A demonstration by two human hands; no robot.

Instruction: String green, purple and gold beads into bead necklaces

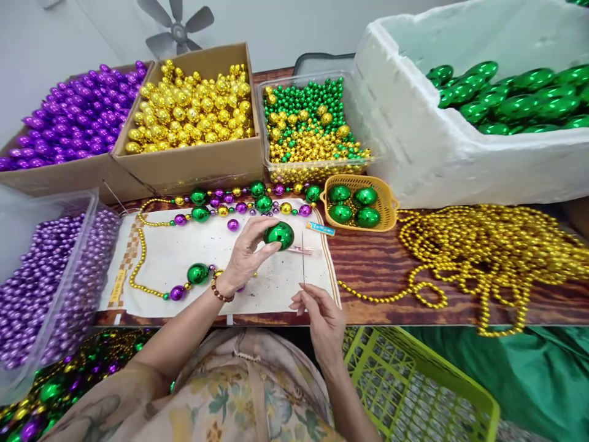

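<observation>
Holding the glossy green ball [280, 236] above the white cloth [168, 253], the left hand [248, 253] is part-open, thumb and fingers curled round its side; the right hand [324, 312] pinches a thin needle [303, 261] at its lower end, fingertips together. Ball looks light, rigid, probably hollow plastic, likely slippery and dentable: grip gently across the middle. Needle seems springy, best pinched low.

At the surface's [368, 261] back right corner, a white foam box [414, 175] is cut off. The left hand [248, 250] hides part of a bead strand [177, 293] near the front edge.
</observation>
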